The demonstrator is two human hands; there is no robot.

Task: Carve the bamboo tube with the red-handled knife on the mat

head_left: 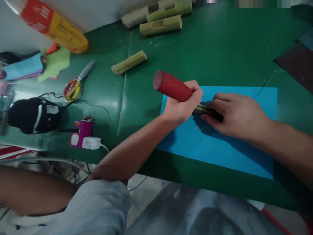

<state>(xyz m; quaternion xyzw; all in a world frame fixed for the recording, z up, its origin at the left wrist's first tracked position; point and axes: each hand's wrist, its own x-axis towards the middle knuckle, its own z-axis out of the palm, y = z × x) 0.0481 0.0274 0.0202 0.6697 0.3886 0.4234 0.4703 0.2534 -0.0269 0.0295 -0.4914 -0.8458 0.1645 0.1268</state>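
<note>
Left hand: the left hand [184, 101] is over the left part of the blue sheet; its fingers are wrapped around the red cylinder.
Red cylinder: the red cylinder [172, 85] projects from the grip toward the far left, flat end exposed; its other end is hidden by the hand.
Right hand: the right hand [242, 112] is just right of the left; its fingers pinch the dark rod, thumb on the near side.
Dark rod: the green-tinged dark rod [201, 109] lies between the two hands; whether it joins the red cylinder cannot be told.
Blue sheet: the blue sheet [244, 160] lies flat on the counter [220, 49], beneath both hands, with small shavings [202, 138] on it.
Single tube: a short bamboo tube [129, 62] lies far left of the hands.
Notched tubes: a group of notched bamboo tubes [172, 23] lies at the far edge.
Scissors: the scissors [78, 81] lie on the left, blades toward the far side.
Power block: a purple power block [81, 132] sits near left; a white plug [91, 143] is attached.
</note>
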